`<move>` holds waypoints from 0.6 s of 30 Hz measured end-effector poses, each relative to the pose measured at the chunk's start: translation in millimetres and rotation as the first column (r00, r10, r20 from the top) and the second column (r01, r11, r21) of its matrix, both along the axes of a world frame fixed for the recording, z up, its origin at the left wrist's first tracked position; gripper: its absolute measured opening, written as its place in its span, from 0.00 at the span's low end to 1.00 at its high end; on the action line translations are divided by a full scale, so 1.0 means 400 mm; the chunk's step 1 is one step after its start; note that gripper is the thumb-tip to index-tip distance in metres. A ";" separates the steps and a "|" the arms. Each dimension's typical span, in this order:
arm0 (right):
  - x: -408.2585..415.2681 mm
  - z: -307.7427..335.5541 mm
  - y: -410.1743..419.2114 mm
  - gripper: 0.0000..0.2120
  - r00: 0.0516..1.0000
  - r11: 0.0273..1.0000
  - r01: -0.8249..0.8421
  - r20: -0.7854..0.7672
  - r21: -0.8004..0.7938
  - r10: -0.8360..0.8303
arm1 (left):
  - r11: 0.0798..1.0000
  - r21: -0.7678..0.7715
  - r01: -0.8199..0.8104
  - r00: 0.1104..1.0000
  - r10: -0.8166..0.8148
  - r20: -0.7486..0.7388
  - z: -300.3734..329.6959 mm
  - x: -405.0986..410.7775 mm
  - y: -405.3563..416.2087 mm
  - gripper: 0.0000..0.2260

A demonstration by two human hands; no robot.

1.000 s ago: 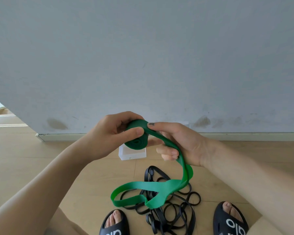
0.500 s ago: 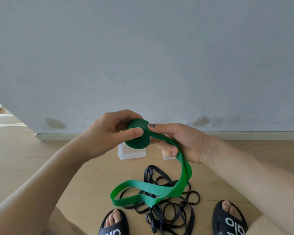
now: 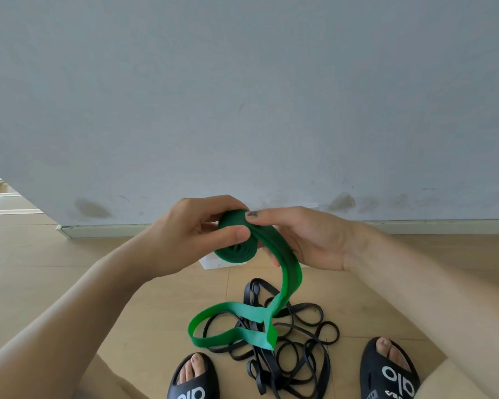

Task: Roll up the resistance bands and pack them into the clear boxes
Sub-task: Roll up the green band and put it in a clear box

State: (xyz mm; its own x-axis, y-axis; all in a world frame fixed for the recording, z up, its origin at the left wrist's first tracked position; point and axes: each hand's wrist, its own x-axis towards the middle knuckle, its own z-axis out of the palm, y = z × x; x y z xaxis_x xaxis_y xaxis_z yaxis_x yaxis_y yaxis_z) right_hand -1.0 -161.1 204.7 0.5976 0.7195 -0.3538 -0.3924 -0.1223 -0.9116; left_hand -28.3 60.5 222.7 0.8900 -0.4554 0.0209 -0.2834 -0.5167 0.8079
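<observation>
Both hands pinch the green band (image 3: 283, 272): left hand (image 3: 190, 237) fingers grip its coil, right hand (image 3: 308, 240) fingers pinch the trailing strap just beside.

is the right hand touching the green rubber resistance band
Touching. The head view shows the right hand with its thumb pressed on top of the green rubber resistance band and the loose strip running across its fingers.

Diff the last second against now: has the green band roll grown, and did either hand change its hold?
The green band roll is a little fuller; its loose tail has been drawn up, so less trails over the black bands. The left hand still grips the roll, and the right hand still feeds the strip, thumb on top. The black bands and clear box haven't moved.
</observation>
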 end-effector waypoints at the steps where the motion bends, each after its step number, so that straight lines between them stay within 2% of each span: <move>1: -0.001 0.001 0.000 0.11 1.000 1.000 0.002 0.011 0.000 -0.002 | 1.000 -0.017 0.002 1.000 -0.002 0.004 0.000 0.001 0.001 0.09; 4: 0.000 0.000 -0.003 0.13 0.999 1.000 0.006 0.049 -0.022 -0.005 | 1.000 -0.017 0.016 1.000 -0.016 0.020 0.001 -0.004 -0.003 0.09; 9: 0.000 -0.023 0.008 0.24 0.990 0.990 0.033 0.143 -0.139 -0.013 | 0.983 0.172 0.057 0.990 -0.079 0.119 -0.013 -0.008 -0.021 0.09; 12: -0.001 -0.017 0.004 0.26 0.986 0.981 -0.012 0.163 -0.195 0.044 | 0.990 0.124 0.068 0.994 -0.078 0.082 -0.015 -0.004 -0.018 0.06; 15: -0.010 -0.011 -0.001 0.25 0.931 0.938 0.008 0.345 -0.347 0.120 | 0.988 0.151 0.040 0.995 -0.053 0.084 -0.014 0.007 0.008 0.05; 18: -0.026 -0.027 -0.005 0.13 0.743 0.905 0.195 0.659 -0.377 0.115 | 0.995 0.103 0.005 1.000 -0.007 0.024 -0.012 0.020 0.030 0.04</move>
State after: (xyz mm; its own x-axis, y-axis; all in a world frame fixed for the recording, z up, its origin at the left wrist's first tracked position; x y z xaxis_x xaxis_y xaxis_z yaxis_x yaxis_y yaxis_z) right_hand -11.3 -163.1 193.8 0.8107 0.5755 -0.1075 0.2683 -0.5284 -0.8055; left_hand -20.2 72.5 218.1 0.8871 -0.4615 -0.0053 -0.3053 -0.5953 0.7432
